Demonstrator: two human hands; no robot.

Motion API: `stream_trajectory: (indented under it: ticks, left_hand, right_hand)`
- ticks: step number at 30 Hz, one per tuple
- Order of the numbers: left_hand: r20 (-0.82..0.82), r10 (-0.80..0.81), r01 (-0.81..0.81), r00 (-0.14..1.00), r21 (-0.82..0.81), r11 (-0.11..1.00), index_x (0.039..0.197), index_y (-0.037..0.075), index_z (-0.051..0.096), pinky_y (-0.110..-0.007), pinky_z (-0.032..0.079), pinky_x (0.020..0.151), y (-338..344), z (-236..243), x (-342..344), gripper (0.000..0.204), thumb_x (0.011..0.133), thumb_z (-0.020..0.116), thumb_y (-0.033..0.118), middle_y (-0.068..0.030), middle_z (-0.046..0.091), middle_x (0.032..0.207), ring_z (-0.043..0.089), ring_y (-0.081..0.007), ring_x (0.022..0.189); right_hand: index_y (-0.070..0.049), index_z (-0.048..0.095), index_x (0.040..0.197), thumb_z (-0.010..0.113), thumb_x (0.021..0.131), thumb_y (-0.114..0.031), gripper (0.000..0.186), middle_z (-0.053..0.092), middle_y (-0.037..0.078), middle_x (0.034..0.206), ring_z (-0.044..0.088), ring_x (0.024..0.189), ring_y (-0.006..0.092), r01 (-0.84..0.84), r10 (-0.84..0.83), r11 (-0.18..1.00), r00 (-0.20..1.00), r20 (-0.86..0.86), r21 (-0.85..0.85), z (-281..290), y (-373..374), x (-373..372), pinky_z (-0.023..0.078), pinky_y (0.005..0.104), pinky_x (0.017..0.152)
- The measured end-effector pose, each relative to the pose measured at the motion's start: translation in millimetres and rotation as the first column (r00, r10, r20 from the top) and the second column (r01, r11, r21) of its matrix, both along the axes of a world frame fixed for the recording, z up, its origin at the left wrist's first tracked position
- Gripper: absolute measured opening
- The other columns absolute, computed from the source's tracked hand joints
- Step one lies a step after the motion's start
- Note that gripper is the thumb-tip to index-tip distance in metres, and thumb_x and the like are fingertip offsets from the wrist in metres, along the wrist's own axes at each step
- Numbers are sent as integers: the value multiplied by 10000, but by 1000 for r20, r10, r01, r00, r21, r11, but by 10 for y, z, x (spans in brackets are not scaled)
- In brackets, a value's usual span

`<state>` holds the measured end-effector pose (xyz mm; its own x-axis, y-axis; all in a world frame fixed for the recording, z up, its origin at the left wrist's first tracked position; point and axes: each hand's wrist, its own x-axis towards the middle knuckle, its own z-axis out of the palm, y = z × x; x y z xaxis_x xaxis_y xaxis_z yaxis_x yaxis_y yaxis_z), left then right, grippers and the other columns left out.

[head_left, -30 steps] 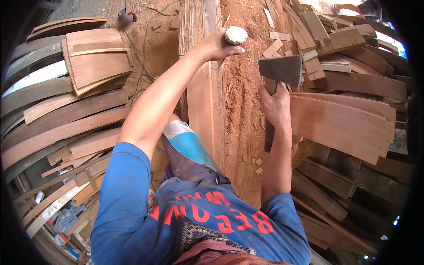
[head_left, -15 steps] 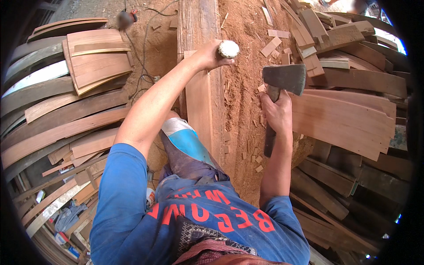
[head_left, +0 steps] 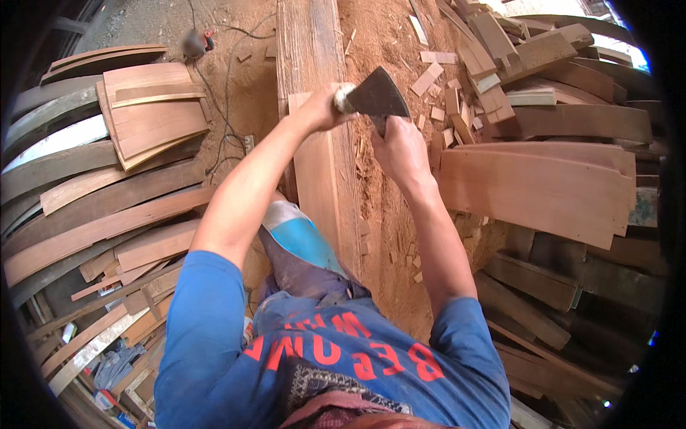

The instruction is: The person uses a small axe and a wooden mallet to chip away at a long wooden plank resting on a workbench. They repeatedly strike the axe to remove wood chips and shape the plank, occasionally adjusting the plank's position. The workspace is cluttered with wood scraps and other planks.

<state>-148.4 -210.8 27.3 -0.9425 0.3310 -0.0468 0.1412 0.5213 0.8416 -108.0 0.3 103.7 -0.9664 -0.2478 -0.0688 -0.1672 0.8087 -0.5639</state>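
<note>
My left hand is closed around an upright piece with a pale, rough, rounded top; its lower part is hidden under the hand. My right hand grips a hatchet by its dark handle, close below the head. The dark metal head is right against the pale top in this view; whether they touch, I cannot tell. Beneath my left hand, a smooth reddish board lies lengthwise on a long weathered timber. My leg, in grey and blue cloth, is beside the board.
Curved planks are stacked on the left and dark ones on the right. Wide reddish boards jut out from the right stack. Wood offcuts and sawdust cover the ground. A cable runs along the ground at the left.
My right hand has brought the hatchet left and up, from beside the right boards to the pale-topped piece. My left hand keeps its hold and sits slightly left and lower in view.
</note>
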Motion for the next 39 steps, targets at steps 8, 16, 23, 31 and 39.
stream_trajectory:
  ticks: [8,16,23,31,39]
  left_hand:
    - [89,70,-74,994,53,996,1232,76,690,-374,571,960,-61,-111,29,470,817,896,149,-96,757,1169,709,-222,1070]
    - [139,339,-338,930,-30,941,1062,113,706,-347,566,968,-241,326,-598,408,878,849,449,-25,749,1029,699,-154,1002]
    - [36,148,-143,988,-108,984,1036,68,698,-352,562,895,-181,67,-477,433,867,869,427,-55,756,996,688,-168,922]
    - [67,118,-104,991,-175,979,1169,68,701,-378,558,944,-181,231,-509,547,852,864,483,-94,769,1058,714,-222,1017]
    - [68,90,-78,994,-162,984,1167,63,704,-396,553,944,-133,234,-514,515,875,845,464,-117,762,1052,709,-235,1022]
  right_hand:
    - [71,678,904,673,918,-186,257,705,294,861,692,856,489,5,-11,998,994,106,61,5,-10,196,555,549,791]
    - [109,662,970,671,898,-214,331,687,336,892,695,875,457,228,-202,972,938,283,-59,-42,344,328,536,505,788]
    - [130,632,916,690,879,-232,369,664,259,753,663,694,336,245,-211,963,944,254,-113,-119,422,374,521,444,685]
    - [139,661,956,688,884,-242,389,701,330,903,720,880,443,279,-229,945,938,261,-172,231,389,211,543,471,798]
    - [100,653,962,722,878,-245,361,661,240,873,656,817,348,317,-272,934,931,245,-166,386,362,195,525,443,777]
